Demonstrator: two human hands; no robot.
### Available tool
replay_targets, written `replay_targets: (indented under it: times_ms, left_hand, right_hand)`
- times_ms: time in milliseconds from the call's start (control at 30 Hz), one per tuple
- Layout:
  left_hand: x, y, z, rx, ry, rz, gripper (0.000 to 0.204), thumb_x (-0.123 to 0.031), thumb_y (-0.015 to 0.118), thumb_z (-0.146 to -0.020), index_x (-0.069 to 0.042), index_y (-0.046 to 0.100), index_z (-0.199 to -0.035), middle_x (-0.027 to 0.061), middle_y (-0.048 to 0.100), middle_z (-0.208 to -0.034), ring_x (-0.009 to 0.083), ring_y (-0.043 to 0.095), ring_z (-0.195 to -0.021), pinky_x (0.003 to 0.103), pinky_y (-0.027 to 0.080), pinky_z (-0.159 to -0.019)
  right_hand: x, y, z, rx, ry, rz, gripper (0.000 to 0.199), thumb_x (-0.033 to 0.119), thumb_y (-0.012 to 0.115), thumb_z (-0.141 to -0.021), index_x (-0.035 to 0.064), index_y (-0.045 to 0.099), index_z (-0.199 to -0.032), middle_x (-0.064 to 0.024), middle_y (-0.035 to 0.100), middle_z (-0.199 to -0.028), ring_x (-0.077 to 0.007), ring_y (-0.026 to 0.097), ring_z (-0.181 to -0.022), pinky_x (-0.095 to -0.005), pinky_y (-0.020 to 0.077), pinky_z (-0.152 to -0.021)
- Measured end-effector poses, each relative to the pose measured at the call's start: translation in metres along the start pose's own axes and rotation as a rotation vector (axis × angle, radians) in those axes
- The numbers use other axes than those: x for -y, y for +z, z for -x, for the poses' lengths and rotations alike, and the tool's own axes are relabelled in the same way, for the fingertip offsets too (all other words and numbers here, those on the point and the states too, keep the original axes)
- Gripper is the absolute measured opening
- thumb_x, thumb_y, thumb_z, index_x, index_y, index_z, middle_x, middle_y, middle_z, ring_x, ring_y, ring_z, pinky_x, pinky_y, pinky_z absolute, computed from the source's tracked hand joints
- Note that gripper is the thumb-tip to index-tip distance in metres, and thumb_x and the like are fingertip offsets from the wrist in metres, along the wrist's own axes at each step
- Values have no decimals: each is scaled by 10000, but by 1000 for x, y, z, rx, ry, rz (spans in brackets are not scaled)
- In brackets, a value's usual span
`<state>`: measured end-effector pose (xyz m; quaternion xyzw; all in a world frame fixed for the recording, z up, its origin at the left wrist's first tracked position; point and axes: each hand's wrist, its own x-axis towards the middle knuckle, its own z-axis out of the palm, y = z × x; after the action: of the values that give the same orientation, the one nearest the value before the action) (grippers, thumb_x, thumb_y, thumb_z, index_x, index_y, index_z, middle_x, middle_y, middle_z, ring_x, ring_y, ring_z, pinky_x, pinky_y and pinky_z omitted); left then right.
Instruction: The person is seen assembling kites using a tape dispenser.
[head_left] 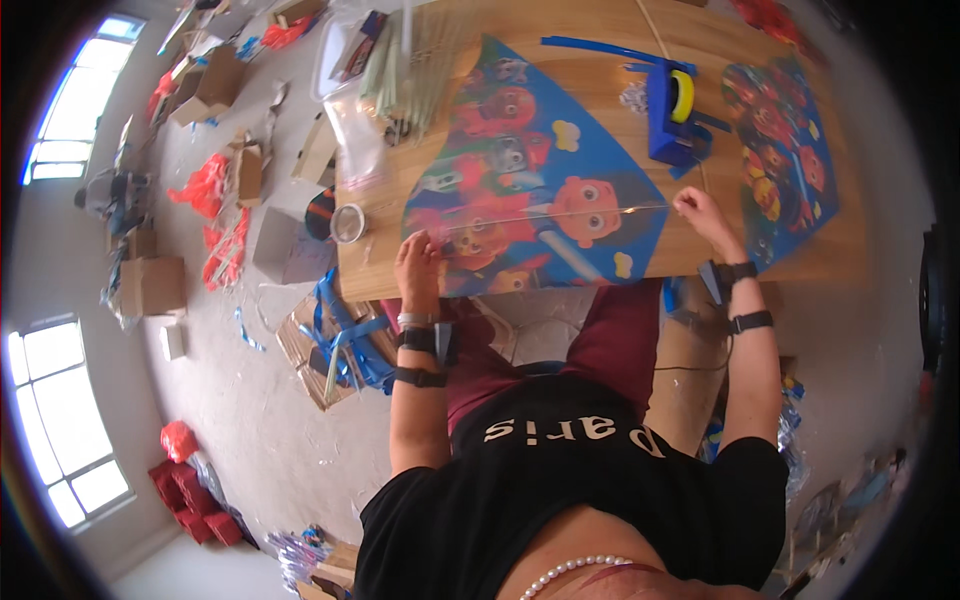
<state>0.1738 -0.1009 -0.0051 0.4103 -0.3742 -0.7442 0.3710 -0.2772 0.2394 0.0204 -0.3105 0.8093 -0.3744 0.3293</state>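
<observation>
A diamond-shaped kite (pixel 630 180) with a blue ground and cartoon figures lies flat on the wooden table in front of me. Across it runs a thin pale rod (pixel 560 213), from side to side. My left hand (pixel 418 270) rests at the kite's left corner, fingers curled closed over the edge. At the right corner is my right hand (pixel 708 220), its thumb and fingers pinched together by the rod's end; anything between them is too small to make out.
A blue tape dispenser (pixel 662 125) with a yellow roll stands beyond my right hand. Another printed kite (pixel 760 105) lies at the right. Pale rods (pixel 425 75) and a tape roll (pixel 348 223) are on the left. Cardboard boxes (pixel 152 286) and red bags (pixel 203 188) litter the floor.
</observation>
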Motion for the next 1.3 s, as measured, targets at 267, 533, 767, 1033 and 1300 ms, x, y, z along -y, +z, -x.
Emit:
replay_targets:
  times_ms: [267, 533, 767, 1033, 1300]
  left_hand:
    - [2, 3, -5, -98, 69, -189, 124, -63, 705, -929, -19, 660, -1036, 24, 675, -854, 75, 591, -708, 212, 454, -616]
    - [7, 14, -1, -125, 195, -317, 215, -17, 712, -902, -24, 565, -1059, 48, 701, -852, 103, 618, -680, 221, 467, -593]
    - [6, 10, -2, -240, 172, -392, 260, -24, 727, -887, -41, 529, -1055, 68, 684, -795, 125, 644, -673, 244, 495, -574]
    - [19, 16, -8, -268, 199, -433, 258, -25, 739, -876, -18, 526, -1021, 73, 652, -778, 135, 652, -647, 263, 507, -501]
    - [19, 19, -10, -291, 221, -439, 268, -31, 747, -873, -1, 522, -1015, 78, 651, -767, 133, 647, -624, 254, 506, -506]
  right_hand:
    - [16, 17, -4, -79, -42, 137, 111, 130, 639, -927, 22, 632, -904, -78, 655, -779, -199, 631, -766, -344, 500, -703]
    - [8, 16, 2, -188, -26, 217, 382, 104, 697, -900, 61, 484, -1214, -127, 647, -812, -277, 663, -804, -397, 503, -759]
    - [-7, 25, -14, -188, -47, 234, 386, 98, 718, -888, 81, 486, -1197, -95, 615, -815, -217, 632, -785, -371, 497, -725]
    - [-30, 19, -19, -198, -35, 230, 373, 105, 718, -895, 75, 494, -1192, -89, 608, -812, -227, 630, -775, -381, 497, -718]
    - [-20, 19, -17, -194, 13, 280, 364, 122, 722, -894, 60, 512, -1185, -107, 655, -817, -253, 659, -807, -384, 503, -740]
